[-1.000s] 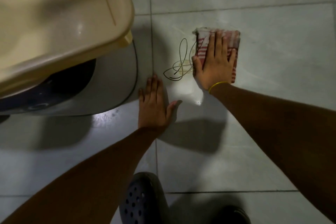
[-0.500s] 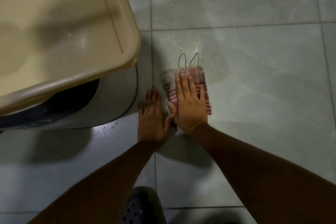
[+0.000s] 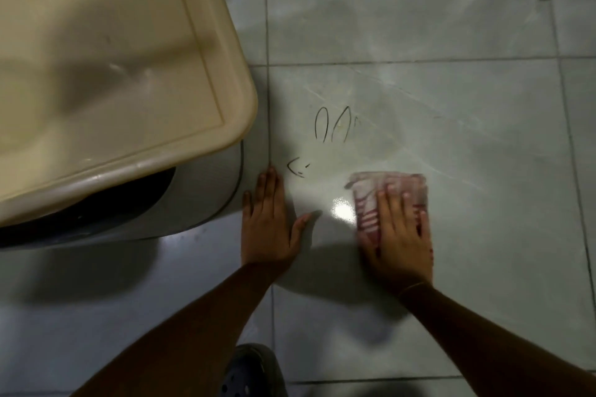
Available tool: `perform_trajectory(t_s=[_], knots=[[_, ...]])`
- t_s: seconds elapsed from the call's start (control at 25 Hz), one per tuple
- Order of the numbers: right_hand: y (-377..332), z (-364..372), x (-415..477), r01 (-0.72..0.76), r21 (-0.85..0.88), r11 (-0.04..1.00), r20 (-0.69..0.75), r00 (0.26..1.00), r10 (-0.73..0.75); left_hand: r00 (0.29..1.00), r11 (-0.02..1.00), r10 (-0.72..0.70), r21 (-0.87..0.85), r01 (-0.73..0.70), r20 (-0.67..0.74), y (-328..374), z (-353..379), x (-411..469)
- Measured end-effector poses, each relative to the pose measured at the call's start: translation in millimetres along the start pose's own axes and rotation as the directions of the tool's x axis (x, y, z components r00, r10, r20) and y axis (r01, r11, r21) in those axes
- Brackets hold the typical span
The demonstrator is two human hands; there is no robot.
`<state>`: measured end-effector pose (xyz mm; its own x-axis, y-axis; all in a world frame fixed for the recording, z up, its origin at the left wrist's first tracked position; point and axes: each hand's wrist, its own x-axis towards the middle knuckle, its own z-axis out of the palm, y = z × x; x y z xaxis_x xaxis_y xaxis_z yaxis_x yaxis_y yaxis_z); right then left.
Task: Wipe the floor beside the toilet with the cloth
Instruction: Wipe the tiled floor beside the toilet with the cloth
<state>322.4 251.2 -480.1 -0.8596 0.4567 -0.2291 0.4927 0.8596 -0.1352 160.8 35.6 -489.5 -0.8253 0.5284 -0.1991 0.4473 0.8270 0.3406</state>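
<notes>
Cloth (image 3: pixel 388 195): folded, striped, flat on floor (image 3: pixel 467 138), well right of toilet (image 3: pixel 206 203). We see right hand (image 3: pixel 398 235) pressing it, fingers (image 3: pixel 385 203) spread flat, gripping nothing; cloth juts beyond fingertips, long axis away from us. Dark marks (image 3: pixel 332 124) lie ahead-left; right hand nearer. Left hand (image 3: pixel 269 222) flat, empty, beside toilet.
</notes>
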Motion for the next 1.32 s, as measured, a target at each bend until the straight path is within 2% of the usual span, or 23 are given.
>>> perform_trajectory(t_s=[0.12, 0.24, 0.32, 0.48, 0.56, 0.68, 0.76, 0.88, 0.96, 1.04, 1.16, 1.24, 1.32], knots=[[18, -29, 68, -0.194, 0.01, 0.981, -0.039, 0.98, 0.194, 1.0, 1.0, -0.002, -0.003, 0.002, 0.01, 0, 1, 0], [-21, -40, 128, -0.205, 0.023, 0.978, -0.064, 0.976, 0.206, 1.0, 1.0, -0.004, -0.004, 0.004, 0.008, 0, 1, 0], [-68, -34, 135, -0.113, 0.039, 0.993, -0.052, 0.992, 0.115, 1.0, 1.0, 0.001, -0.018, -0.001, -0.004, -1, 0, 0], [-126, 0, 79, 0.202, 0.031, 0.979, 0.0, 0.979, -0.202, 0.999, 0.996, 0.039, -0.076, -0.04, -0.02, -5, 0, -1], [-115, 11, 49, 0.252, 0.089, 0.964, 0.031, 0.966, -0.256, 0.999, 0.995, 0.042, -0.091, -0.043, -0.007, -6, -1, -1], [-66, 12, 16, 0.279, 0.031, 0.96, 0.072, 0.957, -0.281, 0.999, 0.994, 0.042, -0.103, -0.042, -0.006, -7, 0, -1], [-29, -2, 16, 0.196, -0.04, 0.98, 0.075, 0.978, -0.193, 0.999, 0.993, 0.043, -0.107, -0.046, -0.028, -7, 0, -3], [11, -34, 65, -0.069, -0.068, 0.995, 0.019, 0.997, 0.071, 0.997, 0.992, 0.047, -0.114, -0.053, -0.056, -7, 0, -2], [12, -49, 115, -0.203, -0.03, 0.979, 0.003, 0.979, 0.203, 0.998, 0.992, 0.043, -0.112, -0.049, -0.05, -6, -1, -2], [-14, -54, 158, -0.244, -0.004, 0.97, -0.013, 0.97, 0.244, 0.998, 0.993, 0.038, -0.113, -0.043, -0.045, -5, 0, -2], [-81, -47, 179, -0.136, 0.013, 0.991, -0.033, 0.99, 0.136, 0.998, 0.993, 0.031, -0.108, -0.037, -0.055, -6, 1, -3], [-112, -34, 159, 0.056, -0.008, 0.998, -0.042, 0.998, -0.056, 0.998, 0.993, 0.02, -0.116, -0.027, -0.065, -6, 2, -3], [-117, -15, 119, 0.279, -0.029, 0.96, -0.019, 0.96, -0.28, 0.998, 0.991, 0.004, -0.132, -0.013, -0.069, -6, 1, -3]])
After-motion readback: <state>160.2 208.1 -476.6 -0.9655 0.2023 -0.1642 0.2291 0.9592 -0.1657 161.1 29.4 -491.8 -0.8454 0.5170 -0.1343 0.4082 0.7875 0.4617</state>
